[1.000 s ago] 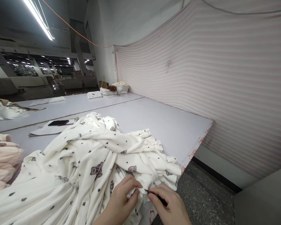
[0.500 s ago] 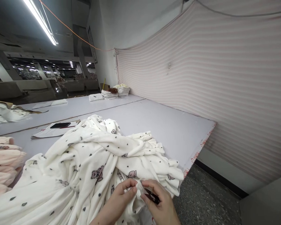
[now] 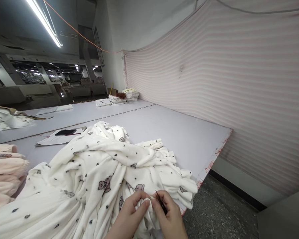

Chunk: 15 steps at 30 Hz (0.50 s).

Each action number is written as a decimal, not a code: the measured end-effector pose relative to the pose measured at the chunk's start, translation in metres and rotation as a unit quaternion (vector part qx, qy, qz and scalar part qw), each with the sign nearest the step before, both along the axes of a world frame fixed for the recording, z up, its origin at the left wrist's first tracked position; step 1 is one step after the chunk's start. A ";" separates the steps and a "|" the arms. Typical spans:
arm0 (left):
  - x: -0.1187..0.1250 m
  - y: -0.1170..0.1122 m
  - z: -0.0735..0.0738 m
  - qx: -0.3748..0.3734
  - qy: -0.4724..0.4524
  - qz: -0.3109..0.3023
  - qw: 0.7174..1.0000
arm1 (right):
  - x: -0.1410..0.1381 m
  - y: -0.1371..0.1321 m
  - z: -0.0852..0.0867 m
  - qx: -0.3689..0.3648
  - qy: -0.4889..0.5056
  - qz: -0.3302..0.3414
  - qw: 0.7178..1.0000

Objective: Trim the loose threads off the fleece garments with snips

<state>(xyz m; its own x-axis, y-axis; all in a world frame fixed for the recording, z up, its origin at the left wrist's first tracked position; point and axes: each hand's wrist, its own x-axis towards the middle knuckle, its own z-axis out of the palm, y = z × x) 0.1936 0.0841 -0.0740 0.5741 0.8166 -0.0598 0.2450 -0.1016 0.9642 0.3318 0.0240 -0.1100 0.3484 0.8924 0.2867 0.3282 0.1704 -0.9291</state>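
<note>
White fleecy fabric (image 3: pixel 104 159) printed with bears and small dark marks lies heaped in front of me. My left hand (image 3: pixel 132 212) pinches the edge of this fabric between thumb and forefinger near the table's front edge. Close beside it, my right hand (image 3: pixel 169 215) has dark thread snips (image 3: pixel 161 203) tucked in its fingers, the pointed end sticking up. Its thumb and forefinger also meet at the fabric edge, with a thin white strand or edge between the two hands. The folds below hang partly hidden behind my hands.
A stack of peach fabric (image 3: pixel 5 176) is at the left. Behind the heap, a black phone (image 3: pixel 65 132) rests on papers (image 3: pixel 49 140). Folded white stacks (image 3: pixel 117 99) stand on the table's far side (image 3: pixel 149 116). A striped cloth (image 3: pixel 214 73) hangs at the right above the speckled floor (image 3: pixel 214 205).
The bunched white edge between my fingers has dropped lower and a thin stretch now spans them. The snips have turned from lying sideways to pointing up. The view has shifted slightly.
</note>
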 end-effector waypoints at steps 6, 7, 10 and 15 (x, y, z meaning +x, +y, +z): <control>-0.005 0.000 -0.001 -0.030 -0.002 -0.012 0.999 | 0.020 -0.012 0.002 -0.028 -0.095 0.048 0.994; -0.005 0.000 -0.001 -0.028 0.007 -0.020 0.999 | 0.022 -0.012 0.003 -0.039 -0.106 0.053 0.992; -0.004 0.000 0.003 -0.023 0.032 -0.030 0.999 | 0.022 -0.010 0.002 -0.048 -0.105 0.068 0.991; 0.001 -0.001 0.002 -0.024 0.047 -0.034 0.998 | 0.021 -0.004 -0.003 -0.054 -0.056 0.074 0.994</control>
